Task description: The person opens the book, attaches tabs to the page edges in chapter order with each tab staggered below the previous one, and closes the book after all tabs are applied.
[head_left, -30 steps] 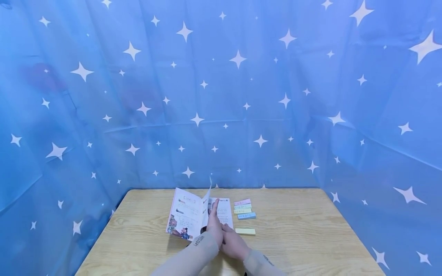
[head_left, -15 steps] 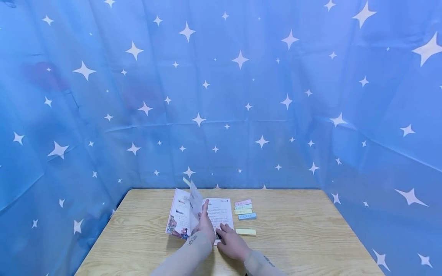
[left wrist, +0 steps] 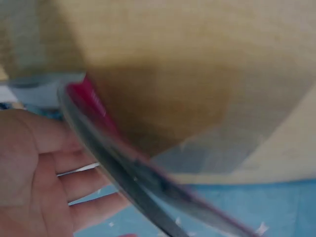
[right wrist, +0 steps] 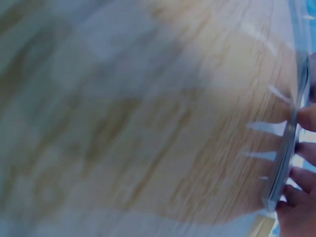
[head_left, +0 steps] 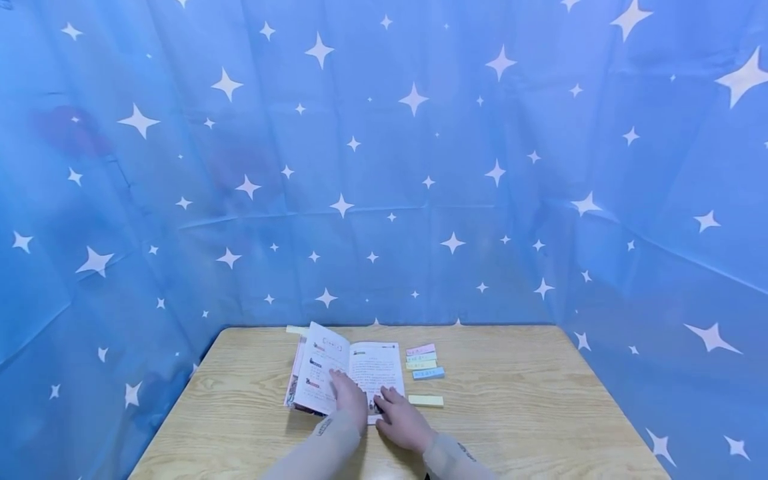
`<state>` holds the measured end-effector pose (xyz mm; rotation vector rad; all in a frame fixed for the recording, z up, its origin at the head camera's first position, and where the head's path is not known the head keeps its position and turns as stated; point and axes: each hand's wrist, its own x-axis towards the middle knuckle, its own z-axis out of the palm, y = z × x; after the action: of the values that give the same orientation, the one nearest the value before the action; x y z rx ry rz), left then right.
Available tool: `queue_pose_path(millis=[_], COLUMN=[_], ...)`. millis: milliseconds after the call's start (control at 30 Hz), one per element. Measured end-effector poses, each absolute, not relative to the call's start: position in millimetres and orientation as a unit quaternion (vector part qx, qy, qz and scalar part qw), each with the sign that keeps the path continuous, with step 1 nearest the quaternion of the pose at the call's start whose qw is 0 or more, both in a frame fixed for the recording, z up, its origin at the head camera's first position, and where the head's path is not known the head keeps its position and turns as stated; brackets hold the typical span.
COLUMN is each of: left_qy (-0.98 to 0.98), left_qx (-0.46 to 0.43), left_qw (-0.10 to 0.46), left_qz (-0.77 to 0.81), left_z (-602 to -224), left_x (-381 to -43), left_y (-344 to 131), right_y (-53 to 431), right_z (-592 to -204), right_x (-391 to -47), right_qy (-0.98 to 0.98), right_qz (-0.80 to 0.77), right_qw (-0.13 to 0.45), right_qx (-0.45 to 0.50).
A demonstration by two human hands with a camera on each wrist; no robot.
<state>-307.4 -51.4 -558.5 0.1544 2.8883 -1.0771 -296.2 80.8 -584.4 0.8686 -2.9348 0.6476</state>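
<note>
An open book (head_left: 375, 365) with printed pages lies on the wooden table. My left hand (head_left: 351, 400) rests on its left page near the fold, fingers extended; the left wrist view shows this hand (left wrist: 54, 173) behind the book's bent, blurred edge (left wrist: 123, 182). On the lower right page my right hand (head_left: 405, 421) presses with spread fingers. Those fingers (right wrist: 307, 153) line the book's edge (right wrist: 286, 158) in the right wrist view. A pale yellow tab (head_left: 297, 329) sticks out past the book's top left corner. The left-hand pages stand slightly raised.
Right of the book lie handwritten sticky strips: pink (head_left: 421, 350), green (head_left: 422, 359), yellow (head_left: 422, 366) and blue (head_left: 429, 374). Below them sits a plain yellow sticky pad (head_left: 426, 401). A blue star-patterned curtain (head_left: 384, 167) hangs around the table (head_left: 516, 400).
My left hand has moved left, turning an upright page with its yellow tab over onto the left side. The right hand stays at the lower right page, now apart from the left.
</note>
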Motion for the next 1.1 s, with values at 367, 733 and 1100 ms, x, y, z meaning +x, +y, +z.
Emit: queue_pose_path(millis=[367,733,1100], left_qy=[0.995,0.980,0.981], left_qx=[0.010,-0.016,0.018], left_qw=[0.014,0.070,0.066], left_qz=[-0.095,0.188,0.183], left_z=[-567,-565,-572], left_x=[-319,-331,-335], left_y=[-79,-130,-139], right_y=[83,78,58], right_z=[-582,-578,-565], right_x=[-299,-303,-310], right_qy=[-0.938,-0.944,-0.938], right_qz=[0.200,0.191,0.133], right_qw=[0.004,-0.039,0.002], right_qx=[0.282,0.267,0.321])
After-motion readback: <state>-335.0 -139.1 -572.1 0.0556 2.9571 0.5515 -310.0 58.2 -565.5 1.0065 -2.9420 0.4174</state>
